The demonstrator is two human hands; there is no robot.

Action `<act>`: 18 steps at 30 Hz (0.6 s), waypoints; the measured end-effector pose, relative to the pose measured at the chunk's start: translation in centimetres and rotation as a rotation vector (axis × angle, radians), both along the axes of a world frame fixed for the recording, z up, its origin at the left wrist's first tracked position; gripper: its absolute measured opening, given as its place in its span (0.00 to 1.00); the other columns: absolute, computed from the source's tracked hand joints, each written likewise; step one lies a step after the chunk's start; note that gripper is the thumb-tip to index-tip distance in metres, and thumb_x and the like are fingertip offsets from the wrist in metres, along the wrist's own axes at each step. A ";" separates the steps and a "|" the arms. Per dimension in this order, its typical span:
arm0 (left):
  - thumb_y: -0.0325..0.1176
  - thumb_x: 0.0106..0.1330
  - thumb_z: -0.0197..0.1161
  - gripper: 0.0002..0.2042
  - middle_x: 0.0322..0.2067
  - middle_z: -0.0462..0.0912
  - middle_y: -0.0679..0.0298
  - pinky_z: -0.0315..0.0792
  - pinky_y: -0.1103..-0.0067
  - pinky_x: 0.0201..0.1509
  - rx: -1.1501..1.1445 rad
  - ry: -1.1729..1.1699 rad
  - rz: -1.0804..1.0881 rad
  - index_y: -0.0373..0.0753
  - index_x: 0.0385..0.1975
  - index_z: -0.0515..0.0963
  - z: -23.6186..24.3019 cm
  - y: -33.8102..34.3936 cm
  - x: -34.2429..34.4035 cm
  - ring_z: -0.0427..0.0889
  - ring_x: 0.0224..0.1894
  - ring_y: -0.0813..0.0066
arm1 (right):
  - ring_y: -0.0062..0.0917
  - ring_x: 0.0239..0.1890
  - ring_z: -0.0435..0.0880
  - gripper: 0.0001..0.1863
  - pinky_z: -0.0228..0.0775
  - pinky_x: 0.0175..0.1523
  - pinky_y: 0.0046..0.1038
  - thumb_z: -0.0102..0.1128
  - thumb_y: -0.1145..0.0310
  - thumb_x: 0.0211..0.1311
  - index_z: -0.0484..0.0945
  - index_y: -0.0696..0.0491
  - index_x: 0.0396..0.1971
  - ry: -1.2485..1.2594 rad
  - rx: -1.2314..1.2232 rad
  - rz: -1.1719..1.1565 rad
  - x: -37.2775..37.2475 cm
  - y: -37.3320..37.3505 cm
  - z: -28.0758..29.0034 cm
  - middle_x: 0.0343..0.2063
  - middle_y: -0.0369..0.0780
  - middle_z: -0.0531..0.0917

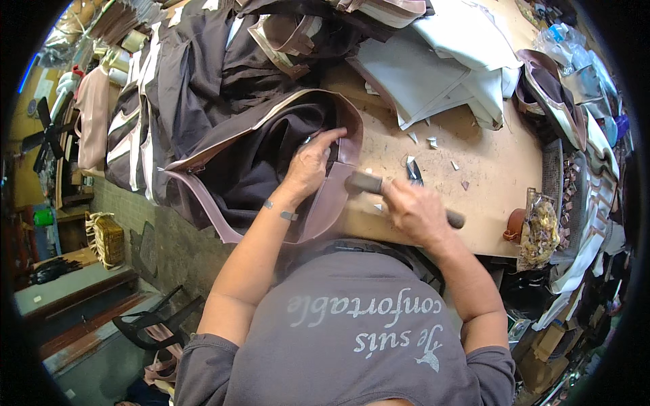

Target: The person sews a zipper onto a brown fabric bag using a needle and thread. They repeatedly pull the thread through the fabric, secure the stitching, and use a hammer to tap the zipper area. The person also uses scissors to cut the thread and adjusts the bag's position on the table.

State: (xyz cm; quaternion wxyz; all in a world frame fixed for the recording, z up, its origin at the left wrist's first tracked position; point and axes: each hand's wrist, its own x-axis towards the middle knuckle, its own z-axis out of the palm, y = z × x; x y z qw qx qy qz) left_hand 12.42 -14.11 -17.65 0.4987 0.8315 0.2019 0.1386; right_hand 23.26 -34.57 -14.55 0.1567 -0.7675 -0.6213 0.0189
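A mauve leather bag (pixel 330 197) with a dark cloth lining lies open on its side at the table's front edge. Inside its mouth is my left hand (pixel 310 164), closed at the right rim, one finger stretched along the inner wall; the other fingertips are partly hidden. My right hand (pixel 414 208) is wrapped around a hammer (pixel 366 183), its handle end sticking out beyond the palm. The hammer head sits close by the bag's outer right side; whether they touch I cannot tell. Slight blur covers the right hand.
White and mauve sheet pieces (pixel 433 78) lie at the back. Beyond the hammer rest a dark small tool (pixel 414 172) and several scraps. Dark cloth pieces (pixel 203 74) are heaped at the left. On the right stand a brown pot (pixel 516 224) and a grey basket (pixel 552 169).
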 end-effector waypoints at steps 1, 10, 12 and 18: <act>0.16 0.57 0.45 0.23 0.49 0.75 0.58 0.59 0.76 0.61 -0.131 0.007 0.024 0.41 0.54 0.66 0.3 0.3 -0.1 0.70 0.55 0.65 | 0.27 0.18 0.75 0.31 0.70 0.24 0.28 0.51 0.73 0.49 0.66 0.40 0.58 -0.033 -0.018 -0.031 0.3 0.9 1.4 0.23 0.36 0.71; 0.16 0.54 0.47 0.19 0.48 0.76 0.59 0.57 0.74 0.63 0.200 0.002 -0.014 0.39 0.45 0.74 3.9 0.7 -1.5 0.71 0.55 0.61 | 0.36 0.30 0.79 0.25 0.72 0.34 0.33 0.53 0.72 0.52 0.68 0.48 0.54 0.251 -0.085 -0.119 2.3 3.2 1.0 0.31 0.41 0.78; 0.18 0.52 0.51 0.13 0.47 0.76 0.60 0.57 0.73 0.63 0.728 -0.049 -0.077 0.39 0.35 0.78 8.1 1.0 -3.9 0.72 0.54 0.59 | 0.41 0.43 0.78 0.23 0.69 0.46 0.36 0.59 0.71 0.50 0.70 0.60 0.49 0.371 0.133 -0.208 4.0 0.3 0.6 0.42 0.48 0.78; 0.26 0.50 0.59 0.05 0.40 0.79 0.63 0.64 0.69 0.53 0.963 0.833 0.116 0.40 0.26 0.80 12.4 8.1 -12.6 0.77 0.44 0.65 | 0.22 0.22 0.75 0.27 0.68 0.26 0.24 0.58 0.74 0.52 0.65 0.61 0.55 1.014 -0.207 -0.591 7.5 -6.3 1.8 0.27 0.39 0.77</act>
